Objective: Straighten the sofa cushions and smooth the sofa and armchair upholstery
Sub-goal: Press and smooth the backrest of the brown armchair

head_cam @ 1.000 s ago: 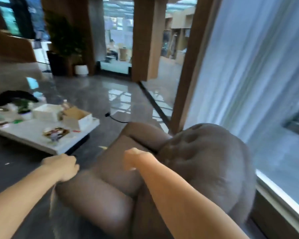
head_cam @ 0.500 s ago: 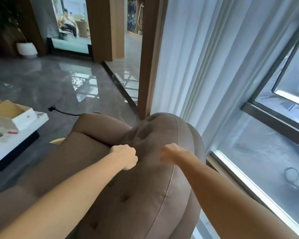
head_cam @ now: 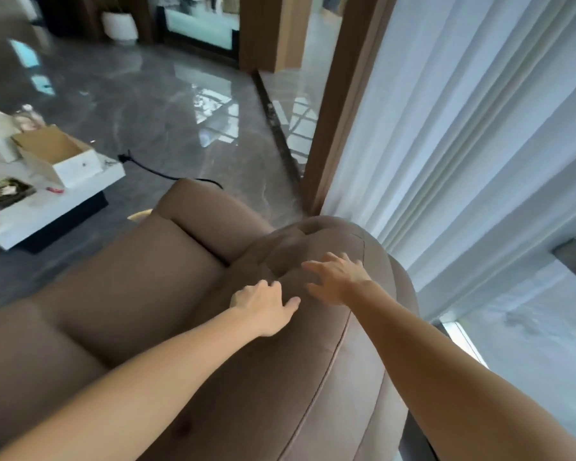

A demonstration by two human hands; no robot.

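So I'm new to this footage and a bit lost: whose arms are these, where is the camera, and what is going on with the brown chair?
No machine here: the arms belong to a person wearing a wide-angle camera on the head, so you look forward and down along them. The left hand and right hand lie side by side, fingers spread, on the rounded back of a brown tufted armchair. They hold nothing and appear to be pressing or smoothing the fabric. To the left stands a low white coffee table with an open cardboard box and small clutter too blurred to name. A black cable runs across the glossy grey floor. On the right hang sheer white curtains over a window.
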